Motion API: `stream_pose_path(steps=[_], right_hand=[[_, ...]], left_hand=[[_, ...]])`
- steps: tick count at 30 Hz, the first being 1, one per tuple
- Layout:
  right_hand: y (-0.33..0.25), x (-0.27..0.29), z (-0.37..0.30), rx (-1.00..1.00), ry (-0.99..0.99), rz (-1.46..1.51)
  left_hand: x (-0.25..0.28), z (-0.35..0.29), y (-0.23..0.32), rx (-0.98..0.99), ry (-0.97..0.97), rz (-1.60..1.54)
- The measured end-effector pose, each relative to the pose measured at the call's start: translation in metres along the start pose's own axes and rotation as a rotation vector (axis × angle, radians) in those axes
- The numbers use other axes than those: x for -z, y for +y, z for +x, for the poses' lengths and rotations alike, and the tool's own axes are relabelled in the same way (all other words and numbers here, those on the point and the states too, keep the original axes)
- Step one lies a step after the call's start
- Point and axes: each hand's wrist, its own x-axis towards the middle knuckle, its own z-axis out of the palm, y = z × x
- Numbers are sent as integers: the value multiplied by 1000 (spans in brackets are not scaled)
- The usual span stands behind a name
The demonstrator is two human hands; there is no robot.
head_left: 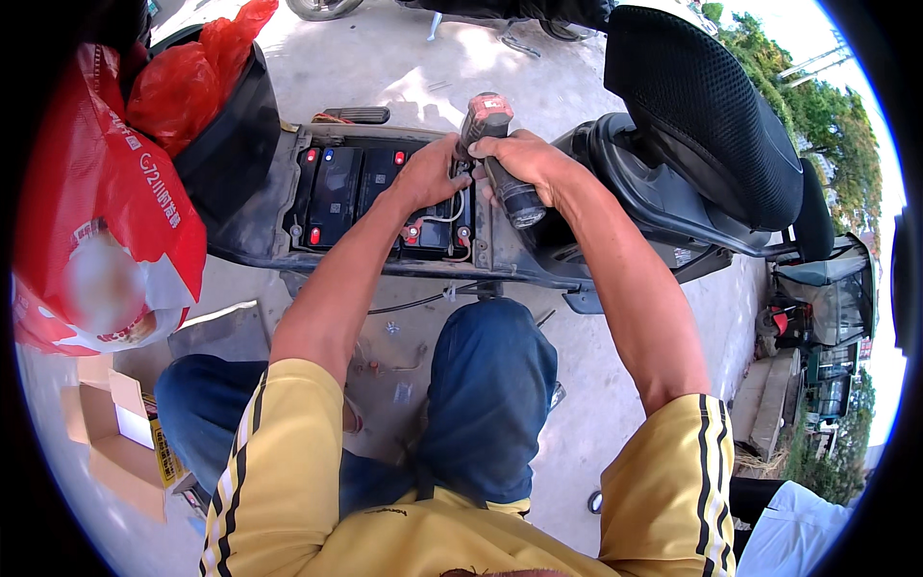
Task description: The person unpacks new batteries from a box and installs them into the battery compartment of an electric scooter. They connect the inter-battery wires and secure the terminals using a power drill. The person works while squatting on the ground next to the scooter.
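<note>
Far left: glossy red plastic bag (159, 216). Next: black box-shaped batteries (336, 188), within dusty dark plastic scooter compartment (327, 261). Over batteries' right end: bare left hand (430, 175), fingers curled beside red-and-black cordless drill (487, 109); cannot tell whether pinching anything. Around drill's handle: closed fingers of bare right hand (526, 160). Farther right: black mesh-covered seat (711, 125).

Before me, the scooter's open floorboard compartment (289, 205) carries black batteries (336, 192), placed side by side. Below it I see the grey concrete ground (586, 385); on this, at my left, lie one opened cardboard box (125, 462) and a flat grey panel (231, 337).
</note>
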Motion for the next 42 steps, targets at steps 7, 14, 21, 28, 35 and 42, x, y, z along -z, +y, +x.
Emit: stream_pose_path(steps=[7, 14, 21, 28, 35, 42], right_hand=[[-16, 10, -80, 166, 42, -232], [90, 25, -200, 357, 59, 118], [283, 6, -265, 81, 432, 213], [420, -43, -245, -321, 647, -325], [535, -82, -222, -307, 682, -454], [554, -97, -183, -225, 783, -522]], left_hand=[[6, -3, -2, -47, 8, 110], [8, -6, -13, -128, -51, 113], [0, 6, -16, -223, -166, 249], [17, -32, 15, 40, -171, 69], [85, -123, 96, 78, -309, 184], [133, -230, 159, 147, -517, 503]])
